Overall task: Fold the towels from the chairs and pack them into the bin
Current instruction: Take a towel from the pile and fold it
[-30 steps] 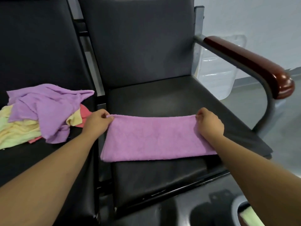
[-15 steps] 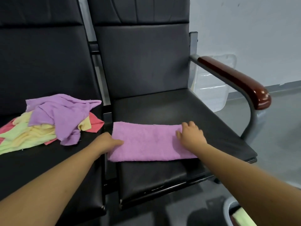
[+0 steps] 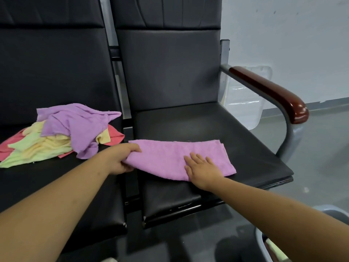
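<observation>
Purple towel (image 3: 170, 157) is folded along the front edge of the right seat (image 3: 226, 133). Left hand (image 3: 120, 159) grips its left end, held up a bit. Right hand (image 3: 202, 170) lies flat on its near right part, fingers straight. There's a messy pile (image 3: 62, 133) of purple, yellow and pink towels on the left seat (image 3: 56, 186). Bin (image 3: 261, 241) rim shows on the floor off the right seat's front right corner.

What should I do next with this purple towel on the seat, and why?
Probably carry the left end across to the right end, folding it in half. Your left hand grips that end of the purple towel, while your right hand lies flat on it, pinning it to the seat.
</observation>
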Demonstrator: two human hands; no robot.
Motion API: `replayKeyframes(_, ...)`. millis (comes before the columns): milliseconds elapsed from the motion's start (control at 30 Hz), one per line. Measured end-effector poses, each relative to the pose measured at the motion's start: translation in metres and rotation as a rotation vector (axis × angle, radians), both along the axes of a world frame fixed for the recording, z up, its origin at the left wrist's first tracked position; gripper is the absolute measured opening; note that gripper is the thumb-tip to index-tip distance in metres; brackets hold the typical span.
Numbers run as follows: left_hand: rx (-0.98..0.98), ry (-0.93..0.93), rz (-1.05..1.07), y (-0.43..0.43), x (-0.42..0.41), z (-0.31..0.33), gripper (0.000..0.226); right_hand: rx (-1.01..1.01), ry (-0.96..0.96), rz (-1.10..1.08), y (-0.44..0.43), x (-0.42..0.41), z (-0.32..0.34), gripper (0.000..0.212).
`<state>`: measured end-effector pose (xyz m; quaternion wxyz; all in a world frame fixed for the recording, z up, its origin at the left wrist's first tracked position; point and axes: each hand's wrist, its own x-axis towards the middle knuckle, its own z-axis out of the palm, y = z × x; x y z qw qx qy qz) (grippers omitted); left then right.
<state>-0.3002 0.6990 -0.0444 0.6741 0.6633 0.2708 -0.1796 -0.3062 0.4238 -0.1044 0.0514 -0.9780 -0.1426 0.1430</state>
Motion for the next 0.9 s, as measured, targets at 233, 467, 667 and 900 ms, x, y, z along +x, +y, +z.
replayKeyframes(233, -0.100, -0.143, 0.042, 0.004, -0.008, 0.035, 0.016, 0.072, 0.051, -0.023, 0.046, -0.014, 0.001, 0.057)
replayKeyframes(467, 0.053, -0.288, -0.111, -0.053, -0.008, 0.059, 0.009, 0.691, 0.210, -0.274, 0.072, -0.006, 0.016, 0.049)
replayKeyframes(667, 0.268, -0.407, -0.348, -0.092, -0.009, 0.047, 0.008, 1.600, 0.396, -0.838, 0.049, 0.014, 0.022, 0.070)
replayKeyframes(900, 0.169, -0.372, -0.567, -0.085, -0.008, 0.028, 0.038, 1.172, 0.409, -0.875, 0.025, 0.017, 0.035, 0.036)
